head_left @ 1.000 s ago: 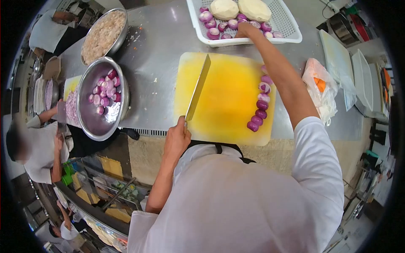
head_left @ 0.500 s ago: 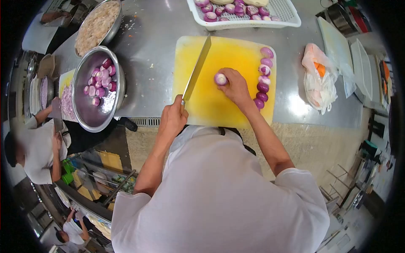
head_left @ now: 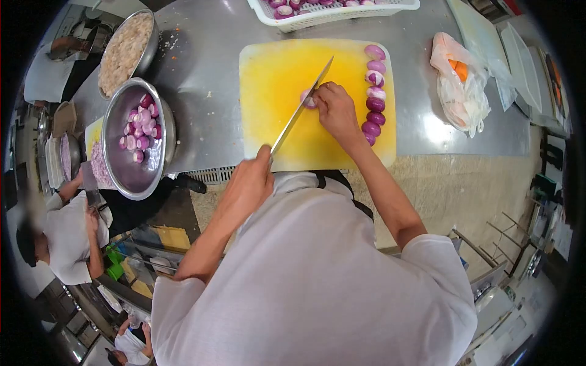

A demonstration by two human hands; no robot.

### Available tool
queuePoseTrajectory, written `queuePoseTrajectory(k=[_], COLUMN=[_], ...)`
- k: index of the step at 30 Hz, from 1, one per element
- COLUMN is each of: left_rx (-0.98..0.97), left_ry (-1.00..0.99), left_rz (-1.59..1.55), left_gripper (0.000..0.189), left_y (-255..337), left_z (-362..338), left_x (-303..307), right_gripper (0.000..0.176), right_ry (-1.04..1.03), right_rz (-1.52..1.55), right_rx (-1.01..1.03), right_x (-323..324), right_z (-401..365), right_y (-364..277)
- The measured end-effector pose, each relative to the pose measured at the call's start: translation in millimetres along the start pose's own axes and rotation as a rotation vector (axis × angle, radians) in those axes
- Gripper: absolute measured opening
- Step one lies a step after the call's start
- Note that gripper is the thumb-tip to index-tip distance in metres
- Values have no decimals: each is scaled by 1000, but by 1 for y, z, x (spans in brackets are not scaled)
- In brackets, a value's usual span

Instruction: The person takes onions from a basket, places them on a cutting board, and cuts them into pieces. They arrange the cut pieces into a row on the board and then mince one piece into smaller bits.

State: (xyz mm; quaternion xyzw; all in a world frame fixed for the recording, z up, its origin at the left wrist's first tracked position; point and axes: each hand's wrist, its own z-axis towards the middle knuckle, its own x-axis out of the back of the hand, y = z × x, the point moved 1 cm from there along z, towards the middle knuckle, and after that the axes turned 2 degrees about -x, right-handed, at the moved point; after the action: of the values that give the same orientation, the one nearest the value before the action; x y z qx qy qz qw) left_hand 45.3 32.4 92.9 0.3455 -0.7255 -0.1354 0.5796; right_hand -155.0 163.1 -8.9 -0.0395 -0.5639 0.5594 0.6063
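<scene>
My left hand (head_left: 251, 182) is closed around the handle of a kitchen knife (head_left: 292, 125), whose blade slants up and to the right across a yellow cutting board (head_left: 262, 73). Under the blade lies a red onion (head_left: 309, 99), partly covered by it. The fingers of my right hand (head_left: 337, 110) grip the onion's right side. Several peeled red onions (head_left: 375, 104) form a line along the board's right edge, close to my right hand. Whether the blade has entered the onion cannot be made out.
To the left stand a metal bowl (head_left: 113, 168) with onion pieces and another bowl (head_left: 154, 46) of pale chopped food. A white basket (head_left: 342, 14) of onions sits at the back. A plastic bag (head_left: 459, 97) lies right. A co-worker (head_left: 73, 235) holds a cleaver at far left.
The knife has swung right and now lies across the onion. My right hand holds the onion slightly further left on the board. The whole view has shifted a little.
</scene>
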Motion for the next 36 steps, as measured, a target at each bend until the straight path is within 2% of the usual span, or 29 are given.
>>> queuePoseTrajectory(k=[4,6,8,9,11,14,16,18,20,23,26,27,30,32,34,35,36], left_rx=[-90,-63,-29,26,84,125,-24,-5,134,36,-7,82,80,60,20,99,93], left_ry=[102,103,92,80,54,90,151,140,77,148,155,73,108,123,111,51,57], left_rz=[-34,-74,-109,-91,-67,-124,-118,-118,-116,-87,-89,-47,-27,-42,-87,-39,-31], left_gripper=[27,28,29,29,28,22,24,25,25,25,26,27,24,26,28,28,28], left_y=[-12,-8,-7,-10,-15,-23,-13,3,16,-7,4,16,13,2,16,28,29], left_z=[58,61,51,39,29,27,39,35,25,51,65,55,39,53,62,53,45], left_x=[-35,-21,-10,-6,-8,-21,-18,-7,0,-41,-26,-11,-24,-39,-25,-11,-11], right_gripper=[19,23,29,29,30,26,24,23,19,17,16,16,15,13,13,13,13], right_ry=[12,32,-122,-122,-191,-210,-193,-162,-175,-177,-114,-110,-72,-91,-75,-48,-37], right_rz=[60,77,257,265,57,86,81,66,41,37,78,77,94,76,63,55,57], right_rx=[16,46,-50,-54,7,-6,-2,2,3,-11,40,41,23,11,38,68,74], right_x=[-1,1,-3,-6,-11,-9,-13,-14,-19,-18,-18,-18,-23,-22,-22,-22,-22], right_z=[-2,-4,-10,-14,-25,-35,-39,-41,-40,-40,-42,-42,-44,-47,-49,-47,-44], right_y=[-1,-6,-12,-18,-34,-46,-42,-38,-35,-38,-35,-34,-32,-31,-28,-28,-27])
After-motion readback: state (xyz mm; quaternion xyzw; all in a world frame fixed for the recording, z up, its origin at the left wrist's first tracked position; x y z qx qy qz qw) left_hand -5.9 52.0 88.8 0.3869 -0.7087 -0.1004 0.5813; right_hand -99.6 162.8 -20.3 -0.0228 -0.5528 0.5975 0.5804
